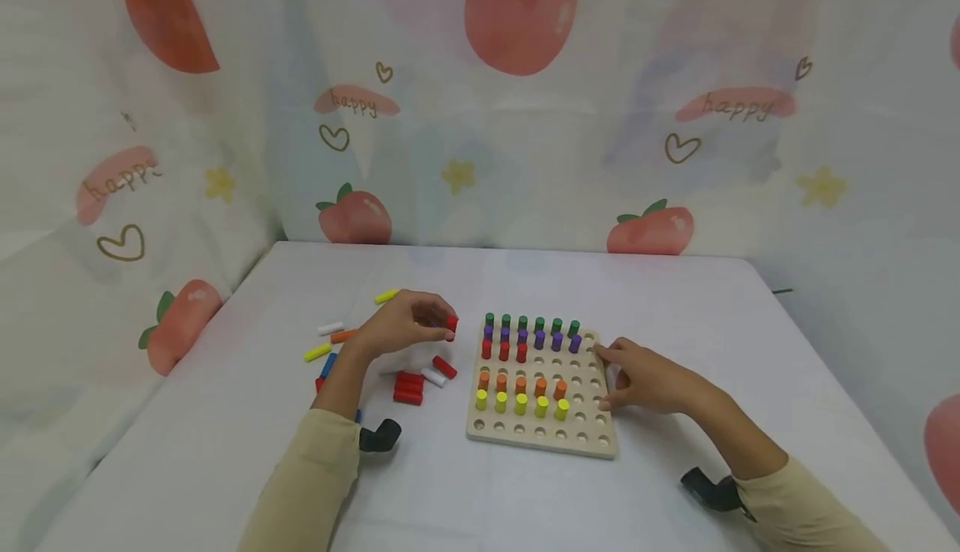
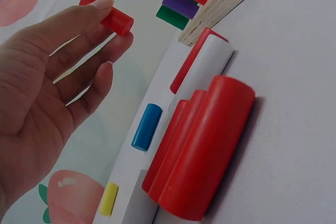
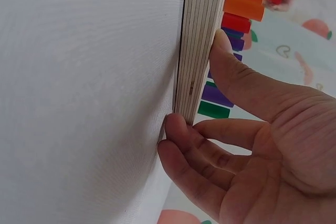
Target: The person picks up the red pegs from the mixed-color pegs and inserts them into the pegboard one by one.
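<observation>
My left hand pinches a red peg between thumb and fingertips, above the table just left of the wooden pegboard. My right hand grips the board's right edge; the right wrist view has its thumb and curled fingers against the layered side. Standing in the board are rows of green pegs, purple pegs, orange pegs and yellow pegs. A shorter row of red pegs stands left of centre, in front of the purple ones.
Left of the board lie several loose red pegs, with a white peg beside them. Farther left are another white peg, a yellow peg, an orange peg and a blue peg. A printed cloth hangs behind the table.
</observation>
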Tool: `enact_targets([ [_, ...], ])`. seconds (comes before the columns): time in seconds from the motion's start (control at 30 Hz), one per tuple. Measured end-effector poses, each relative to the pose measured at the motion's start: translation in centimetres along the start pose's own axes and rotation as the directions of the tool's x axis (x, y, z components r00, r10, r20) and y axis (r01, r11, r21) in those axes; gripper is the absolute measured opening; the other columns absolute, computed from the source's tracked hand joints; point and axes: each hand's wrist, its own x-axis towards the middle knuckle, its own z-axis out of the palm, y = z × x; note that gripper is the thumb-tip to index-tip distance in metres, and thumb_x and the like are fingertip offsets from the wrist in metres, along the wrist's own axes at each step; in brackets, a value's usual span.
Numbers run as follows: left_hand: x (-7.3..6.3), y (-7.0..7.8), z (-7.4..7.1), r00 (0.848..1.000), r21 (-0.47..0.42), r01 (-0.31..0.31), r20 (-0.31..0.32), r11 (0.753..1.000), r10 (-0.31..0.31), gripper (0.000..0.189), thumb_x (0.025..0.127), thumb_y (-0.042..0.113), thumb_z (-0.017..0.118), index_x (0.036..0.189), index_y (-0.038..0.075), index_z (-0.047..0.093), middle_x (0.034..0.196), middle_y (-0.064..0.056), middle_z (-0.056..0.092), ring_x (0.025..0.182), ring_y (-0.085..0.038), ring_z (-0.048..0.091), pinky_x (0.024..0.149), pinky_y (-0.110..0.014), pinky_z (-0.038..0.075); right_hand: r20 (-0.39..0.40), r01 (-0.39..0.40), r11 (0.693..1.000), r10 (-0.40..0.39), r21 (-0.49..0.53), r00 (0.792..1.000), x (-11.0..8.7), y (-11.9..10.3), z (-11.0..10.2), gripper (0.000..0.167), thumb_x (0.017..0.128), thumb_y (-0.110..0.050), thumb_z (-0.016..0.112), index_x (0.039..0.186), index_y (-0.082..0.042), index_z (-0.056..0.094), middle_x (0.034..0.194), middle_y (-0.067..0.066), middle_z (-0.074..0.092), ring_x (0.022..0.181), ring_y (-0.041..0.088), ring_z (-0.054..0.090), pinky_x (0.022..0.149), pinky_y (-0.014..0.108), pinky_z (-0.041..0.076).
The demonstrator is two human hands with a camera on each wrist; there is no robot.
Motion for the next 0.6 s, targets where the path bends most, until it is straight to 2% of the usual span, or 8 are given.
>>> enact_targets([
  [0.23, 0.6, 0.7, 1.1, 1.0, 0.029, -0.014, -0.011, 0.999, 0.014, 0.028, 0.094, 0.011, 0.079, 0.121, 0.005, 0.072, 0.106, 0.004, 0.073, 0.099, -0.018, 0.068, 0.092, -0.036, 0.056, -0.001, 0.001, 1.0, -0.001, -0.012, 1.0, -0.2, -0.2, -0.2, 0.09, 0.083, -0.028, 0.089, 0.15, 0.01, 0.043, 0.115, 0.011, 0.052, 0.082, 0.016, 0.051, 0.061, 0.027, 0.045],
  [0.4, 1.3, 0.6, 1.9, 1.0, 0.041, -0.012, 0.005, 0.999, 0.012, 0.029, 0.095, 0.013, 0.078, 0.123, 0.006, 0.072, 0.109, 0.005, 0.072, 0.1, -0.017, 0.067, 0.09, -0.033, 0.056, 0.002, 0.005, 1.0, -0.005, 0.006, 1.0, -0.2, -0.1, -0.2, 0.089, 0.083, -0.026, 0.089, 0.15, 0.011, 0.044, 0.113, 0.011, 0.052, 0.082, 0.016, 0.051, 0.061, 0.027, 0.046],
  [0.6, 1.4, 0.5, 2.1, 1.0, 0.05, -0.013, -0.021, 0.999, 0.014, 0.029, 0.095, 0.014, 0.078, 0.123, 0.008, 0.072, 0.11, 0.004, 0.072, 0.102, -0.016, 0.067, 0.091, -0.033, 0.056, 0.004, 0.009, 1.0, -0.009, 0.007, 1.0, -0.1, -0.1, -0.2, 0.089, 0.083, -0.026, 0.089, 0.149, 0.012, 0.043, 0.111, 0.011, 0.053, 0.082, 0.016, 0.052, 0.063, 0.027, 0.047],
])
